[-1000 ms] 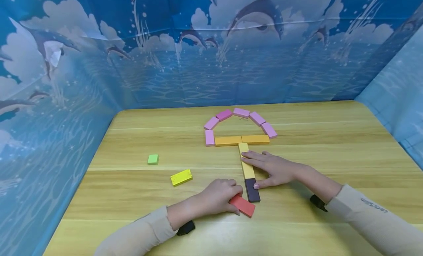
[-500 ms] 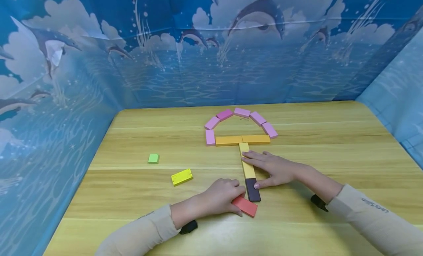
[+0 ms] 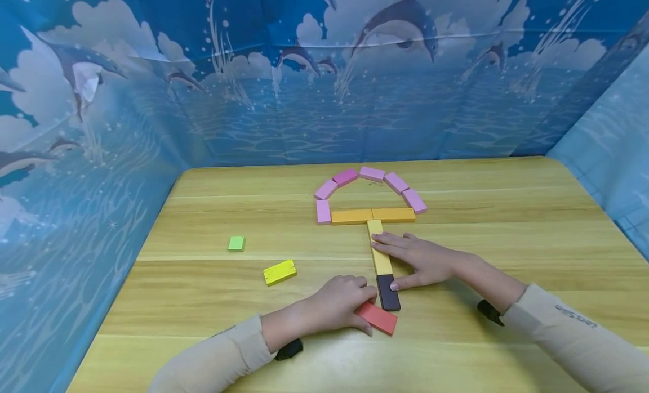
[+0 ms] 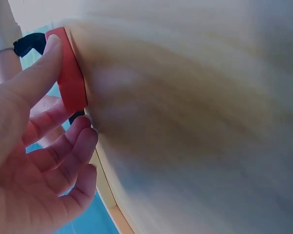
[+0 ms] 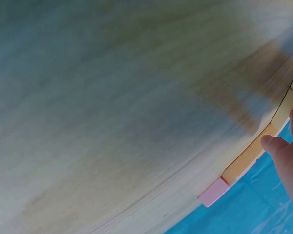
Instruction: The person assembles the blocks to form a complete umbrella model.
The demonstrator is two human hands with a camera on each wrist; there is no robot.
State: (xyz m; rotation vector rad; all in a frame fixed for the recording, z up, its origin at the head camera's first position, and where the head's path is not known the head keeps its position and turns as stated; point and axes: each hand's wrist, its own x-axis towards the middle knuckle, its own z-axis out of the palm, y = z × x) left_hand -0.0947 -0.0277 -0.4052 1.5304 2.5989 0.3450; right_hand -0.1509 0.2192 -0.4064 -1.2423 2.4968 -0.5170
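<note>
My left hand (image 3: 332,306) pinches a red rectangular block (image 3: 380,318) between thumb and fingers. In the left wrist view the thumb presses one face of that red block (image 4: 72,80), and the other fingers curl loosely beside it. The block lies slantwise at the near end of a black block (image 3: 389,297); whether they touch I cannot tell. My right hand (image 3: 418,258) is spread, its fingertips resting on the pale yellow strip (image 3: 382,263) and its thumb on the black block. Only part of that hand (image 5: 290,156) shows in the right wrist view.
Two orange blocks (image 3: 352,216) lie end to end across the strip's far end. Several pink blocks (image 3: 372,173) arch behind them. A bright yellow block (image 3: 280,272) and a small green block (image 3: 236,244) lie left on the wooden table (image 3: 507,230). A dolphin-print curtain (image 3: 304,117) borders it.
The left hand has slid slightly right with the red block, bringing it closer under the black block's near end. The right hand has stayed in place.
</note>
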